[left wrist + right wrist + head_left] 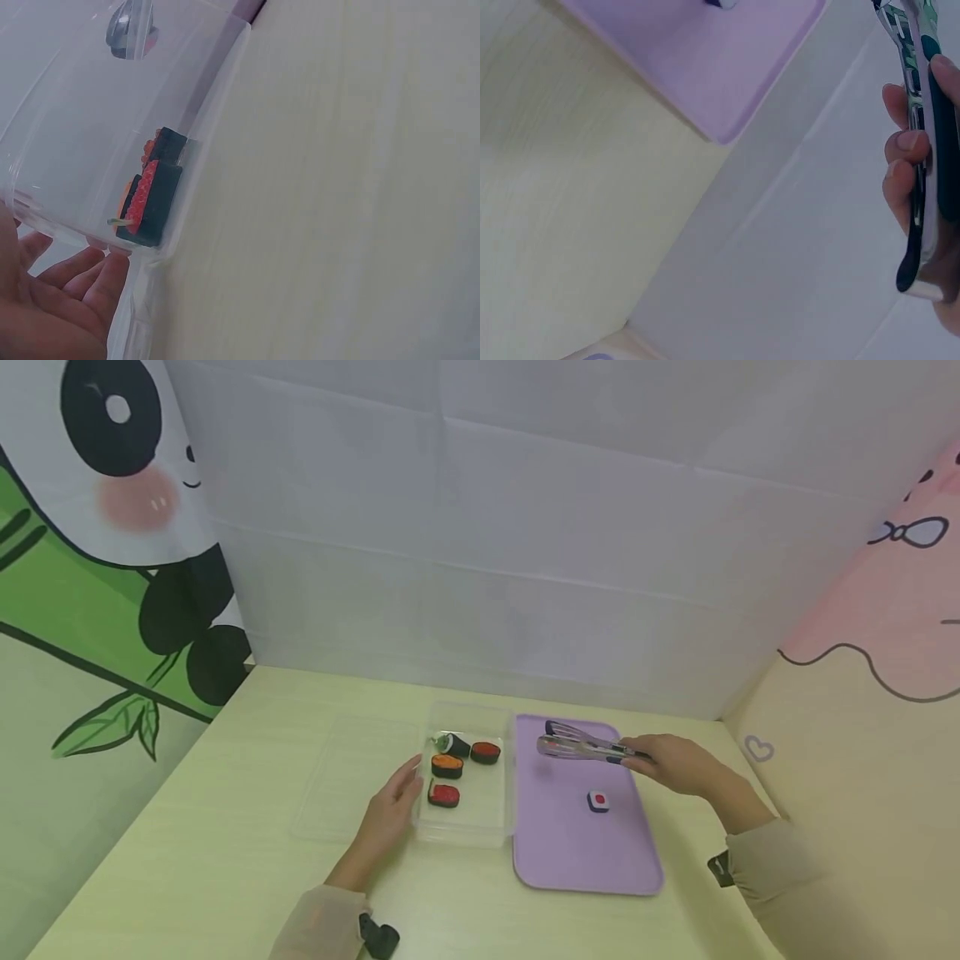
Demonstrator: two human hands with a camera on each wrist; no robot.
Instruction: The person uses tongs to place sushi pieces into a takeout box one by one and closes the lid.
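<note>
My left hand [390,810] touches the left wall of a clear plastic box [480,831] with relaxed fingers. Inside the box lie several toy sushi pieces: a dark roll [453,744], a red-topped piece [485,752], an orange-topped piece [447,766] and another red-topped one [444,796]. In my right hand [671,762] I hold metal tongs [922,150] with dark grips. Their tips hover over the upper part of the purple tray [577,860], slightly apart, with nothing clearly visible between them. A white and dark sushi piece with a red centre [597,801] sits on the tray.
A transparent lid [330,793] lies flat on the pale table [225,827], left of the box. The tray stands right against the box's right side. White cloth [480,618] hangs behind the table, and a printed side wall [847,760] rises on the right.
</note>
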